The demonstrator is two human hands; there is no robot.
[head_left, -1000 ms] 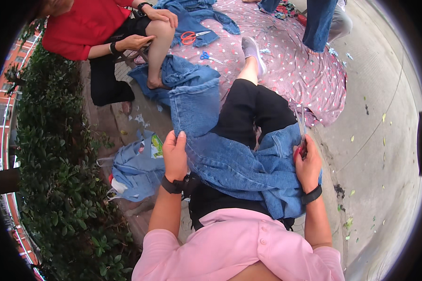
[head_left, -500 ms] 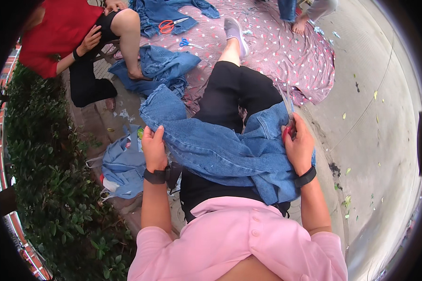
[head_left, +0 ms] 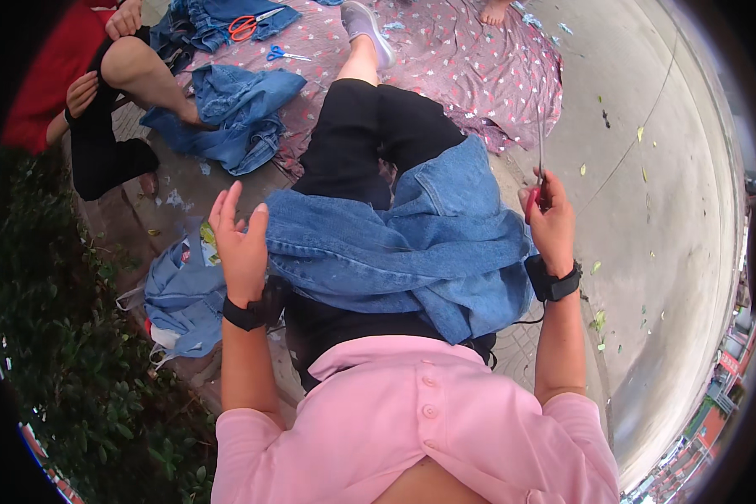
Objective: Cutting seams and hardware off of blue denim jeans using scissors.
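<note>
Across my lap lies a rumpled piece of blue denim (head_left: 386, 252), spread over my black shorts. My left hand (head_left: 242, 244) is raised off the denim's left end with fingers apart, holding nothing. To the right of the cloth, my right hand (head_left: 553, 220) grips red-handled scissors (head_left: 534, 198) whose blades point away from me. The blades look thin and edge-on, so I cannot tell how far apart they are.
A patterned pink sheet (head_left: 479, 84) covers the ground ahead, with orange-handled scissors (head_left: 244, 28), blue scissors (head_left: 277, 54) and a denim heap (head_left: 235, 109). A person in red (head_left: 50, 76) sits at left. A light-blue bag (head_left: 185, 294) stands beside bushes (head_left: 84, 370).
My left hand has let go of the denim's left end and opened. That end has dropped back onto my lap. My right hand has moved away from the cloth with the scissors.
</note>
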